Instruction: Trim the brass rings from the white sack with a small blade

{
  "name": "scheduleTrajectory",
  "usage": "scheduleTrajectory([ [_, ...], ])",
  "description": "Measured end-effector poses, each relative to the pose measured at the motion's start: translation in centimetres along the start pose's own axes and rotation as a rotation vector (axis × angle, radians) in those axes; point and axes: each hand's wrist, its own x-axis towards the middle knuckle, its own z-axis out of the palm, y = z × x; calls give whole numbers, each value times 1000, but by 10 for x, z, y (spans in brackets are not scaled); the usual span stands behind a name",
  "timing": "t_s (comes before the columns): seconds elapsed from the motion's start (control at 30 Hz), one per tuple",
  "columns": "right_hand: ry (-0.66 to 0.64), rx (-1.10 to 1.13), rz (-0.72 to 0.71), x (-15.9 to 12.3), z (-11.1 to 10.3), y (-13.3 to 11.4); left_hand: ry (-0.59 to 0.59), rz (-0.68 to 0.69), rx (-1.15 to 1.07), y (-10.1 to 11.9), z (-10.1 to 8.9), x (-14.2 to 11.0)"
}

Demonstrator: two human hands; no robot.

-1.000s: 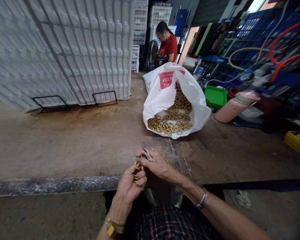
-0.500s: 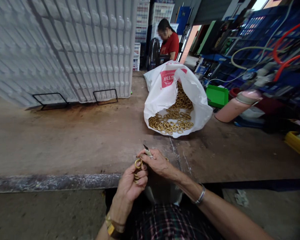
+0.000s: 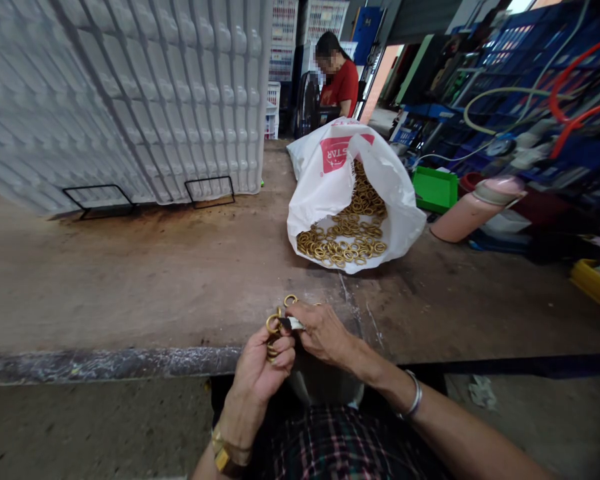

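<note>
Several brass-coloured rings [image 3: 272, 325] are in my left hand [image 3: 265, 367], whose fingers are curled around them; one ring stands up between thumb and forefinger. My right hand [image 3: 327, 337] is closed on a small knife [image 3: 295, 323] with a pale wrapped handle. The dark blade points left and meets the raised ring. Just beyond my right fingers another ring [image 3: 291, 301] shows, resting on the bench as far as I can see. A white plastic bag [image 3: 315, 180] lies on its side further back, its mouth towards me, with many loose rings [image 3: 347, 250] inside.
Pale ribbed plastic trays [image 3: 180, 100] stand on the left of the wooden bench [image 3: 130, 280], by black wire stands [image 3: 210, 191]. To the right are a pink bottle [image 3: 455, 217], a green tray [image 3: 435, 189] and a yellow container [image 3: 597, 283]. A person in red [image 3: 343, 87] sits behind.
The knife has swung from pointing up and away to lying against the ring in my left hand. A ring now shows beyond my right fingers. My left hand has barely moved.
</note>
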Motion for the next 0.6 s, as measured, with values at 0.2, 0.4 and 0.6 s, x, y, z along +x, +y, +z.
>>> scheduleTrajectory([
  [0.2,-63,-161,10,1,-2,-4,33,-22,-47,-1,-2,1],
  [0.4,-66,-281,103,1,3,-5,53,13,-56,-2,-1,0],
  [0.6,-52,-343,184,8,5,-13,34,27,-76,-1,0,3],
])
